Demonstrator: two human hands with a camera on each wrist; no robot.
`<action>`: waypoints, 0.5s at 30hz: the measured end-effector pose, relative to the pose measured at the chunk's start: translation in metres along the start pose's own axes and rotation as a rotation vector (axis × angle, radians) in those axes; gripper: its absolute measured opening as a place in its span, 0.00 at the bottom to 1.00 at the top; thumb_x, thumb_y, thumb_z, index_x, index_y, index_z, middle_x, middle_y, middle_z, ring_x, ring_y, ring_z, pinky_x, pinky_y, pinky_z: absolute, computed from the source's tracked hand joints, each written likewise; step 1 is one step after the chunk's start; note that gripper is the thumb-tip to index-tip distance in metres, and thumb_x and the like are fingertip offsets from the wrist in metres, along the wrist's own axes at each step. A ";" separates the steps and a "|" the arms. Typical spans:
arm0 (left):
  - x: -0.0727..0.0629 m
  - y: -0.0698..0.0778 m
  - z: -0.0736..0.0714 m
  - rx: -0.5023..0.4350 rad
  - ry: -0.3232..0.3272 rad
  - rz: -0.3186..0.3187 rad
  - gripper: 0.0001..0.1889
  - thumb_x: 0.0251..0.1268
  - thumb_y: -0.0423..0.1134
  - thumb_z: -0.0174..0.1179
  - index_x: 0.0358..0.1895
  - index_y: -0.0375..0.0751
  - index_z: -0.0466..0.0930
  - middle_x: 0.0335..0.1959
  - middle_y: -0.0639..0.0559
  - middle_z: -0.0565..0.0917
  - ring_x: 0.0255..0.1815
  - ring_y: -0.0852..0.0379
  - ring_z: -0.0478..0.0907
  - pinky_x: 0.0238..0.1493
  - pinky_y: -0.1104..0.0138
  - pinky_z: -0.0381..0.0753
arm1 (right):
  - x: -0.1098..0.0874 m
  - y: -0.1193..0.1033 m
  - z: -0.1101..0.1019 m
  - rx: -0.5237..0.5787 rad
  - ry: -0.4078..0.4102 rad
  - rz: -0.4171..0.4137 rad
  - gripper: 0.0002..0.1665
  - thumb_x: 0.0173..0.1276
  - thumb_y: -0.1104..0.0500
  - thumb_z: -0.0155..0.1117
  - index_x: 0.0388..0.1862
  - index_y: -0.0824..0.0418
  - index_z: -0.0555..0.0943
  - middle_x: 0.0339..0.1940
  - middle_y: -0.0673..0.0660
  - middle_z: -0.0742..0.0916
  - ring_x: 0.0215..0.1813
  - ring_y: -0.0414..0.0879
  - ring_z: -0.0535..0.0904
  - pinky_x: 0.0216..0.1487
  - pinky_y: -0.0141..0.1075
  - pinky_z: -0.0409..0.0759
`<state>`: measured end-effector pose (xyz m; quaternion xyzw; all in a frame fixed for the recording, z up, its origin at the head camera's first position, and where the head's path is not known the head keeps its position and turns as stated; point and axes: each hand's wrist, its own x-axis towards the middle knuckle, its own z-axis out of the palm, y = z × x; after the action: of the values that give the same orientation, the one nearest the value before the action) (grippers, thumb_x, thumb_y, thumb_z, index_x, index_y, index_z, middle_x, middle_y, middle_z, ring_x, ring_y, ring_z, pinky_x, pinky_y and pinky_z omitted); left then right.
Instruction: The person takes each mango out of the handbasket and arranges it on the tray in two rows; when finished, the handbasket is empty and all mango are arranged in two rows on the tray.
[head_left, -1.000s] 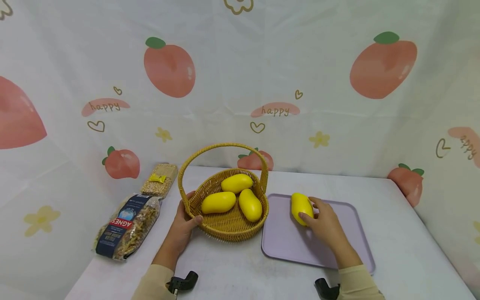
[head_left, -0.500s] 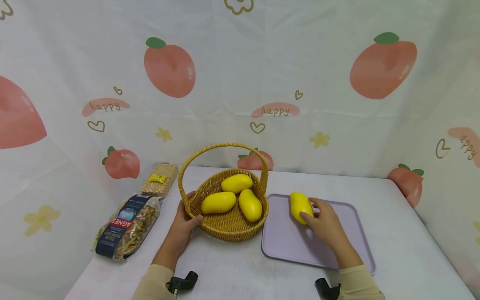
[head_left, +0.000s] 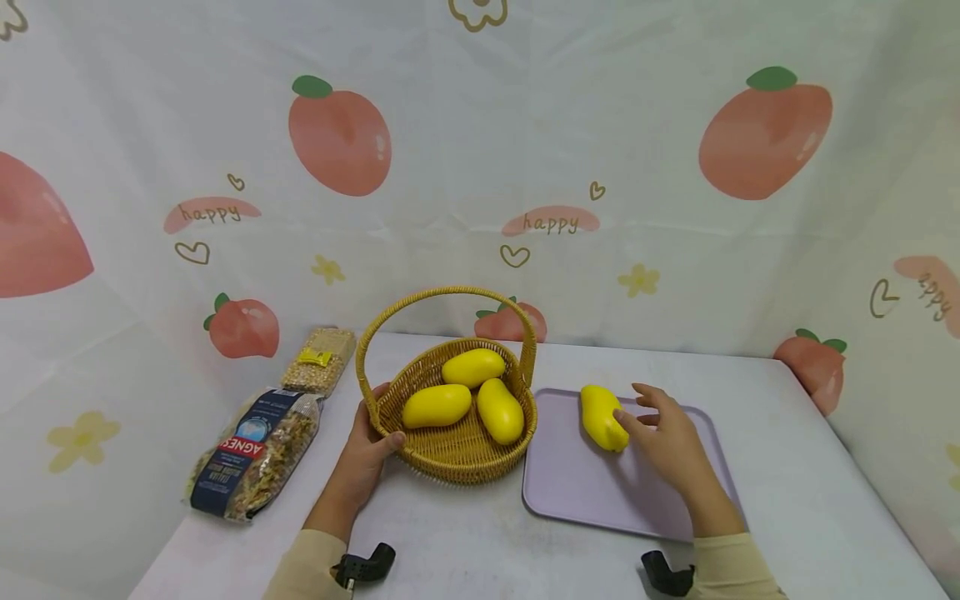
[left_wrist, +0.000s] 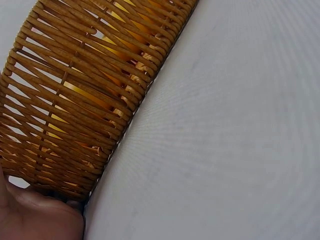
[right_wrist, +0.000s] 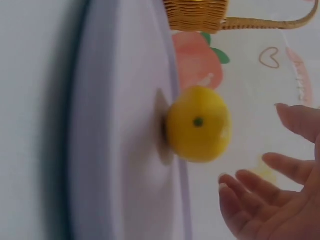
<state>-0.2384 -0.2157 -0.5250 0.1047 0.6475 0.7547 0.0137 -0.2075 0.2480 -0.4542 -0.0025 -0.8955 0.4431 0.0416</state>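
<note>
So the yellow mango [head_left: 602,419] is lying on its side on the purple tray [head_left: 577,492], toward the far left part, just right of the basket [head_left: 459,452]. The right hand [head_left: 671,437] is right beside it, fingers spread and loosely bent, holding nothing — the right wrist view shows a gap. The left hand [head_left: 367,454] grips the basket's left side, thumb over the rim.

My read: this step is either a pick-up or a set-down, can't tell which from this. A pick-up would call for moving left and pinching across the middle; a set-down, just backing off to the right.

Long axis runs mostly near to far, far end leaning a bit left. The end with the green stem spot [right_wrist: 198,122] points near and slightly right.
</note>
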 end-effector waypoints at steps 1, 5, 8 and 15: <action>0.000 0.000 0.000 0.000 0.000 0.003 0.44 0.80 0.28 0.65 0.88 0.48 0.48 0.86 0.40 0.53 0.82 0.45 0.57 0.73 0.70 0.68 | -0.001 -0.001 -0.002 0.012 0.007 -0.007 0.44 0.82 0.44 0.68 0.84 0.68 0.66 0.73 0.76 0.77 0.65 0.71 0.80 0.60 0.63 0.82; -0.001 0.002 0.001 0.000 -0.002 0.009 0.45 0.79 0.30 0.67 0.88 0.46 0.48 0.86 0.40 0.53 0.83 0.42 0.55 0.73 0.70 0.67 | -0.005 -0.009 -0.008 0.071 0.022 -0.014 0.45 0.84 0.40 0.65 0.86 0.65 0.64 0.75 0.72 0.77 0.69 0.71 0.76 0.63 0.65 0.79; -0.002 0.003 0.001 0.001 -0.001 0.004 0.46 0.79 0.31 0.67 0.88 0.45 0.47 0.86 0.40 0.52 0.84 0.41 0.55 0.72 0.71 0.67 | -0.007 -0.015 -0.013 0.118 0.035 -0.030 0.44 0.85 0.38 0.61 0.87 0.61 0.63 0.75 0.69 0.77 0.70 0.68 0.76 0.63 0.61 0.79; -0.002 0.004 0.001 -0.012 -0.002 0.001 0.45 0.79 0.29 0.66 0.88 0.45 0.47 0.86 0.40 0.52 0.83 0.41 0.55 0.72 0.70 0.68 | -0.013 -0.027 -0.018 0.342 0.037 -0.167 0.34 0.92 0.45 0.49 0.86 0.61 0.64 0.72 0.66 0.79 0.65 0.49 0.81 0.57 0.29 0.81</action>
<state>-0.2358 -0.2154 -0.5216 0.1058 0.6428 0.7586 0.0146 -0.1927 0.2452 -0.4232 0.0706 -0.8033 0.5838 0.0945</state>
